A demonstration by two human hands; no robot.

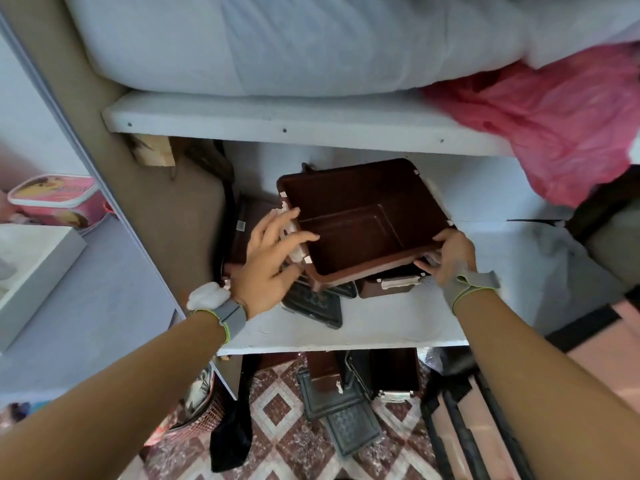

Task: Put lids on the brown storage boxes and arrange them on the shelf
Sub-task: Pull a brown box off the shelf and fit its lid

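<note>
Head view: dark lids [313, 306] and boxes [389, 287] crowd the shelf [398, 327] beneath the open brown box [360, 220].

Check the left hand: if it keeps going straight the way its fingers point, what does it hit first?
The left hand points up and right, its fingertips already at the white latch on the near-left rim of the open brown box. Going on, it would probably meet that rim first, then the box's empty inside. Depth is uncertain.

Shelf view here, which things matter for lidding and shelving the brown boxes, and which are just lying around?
Job:
open brown box, held by left hand and right hand
dark lid under it
closed brown box
white shelf
boxes and lids on the floor

Lying about:
pink bag
bedding
pink tub
</note>
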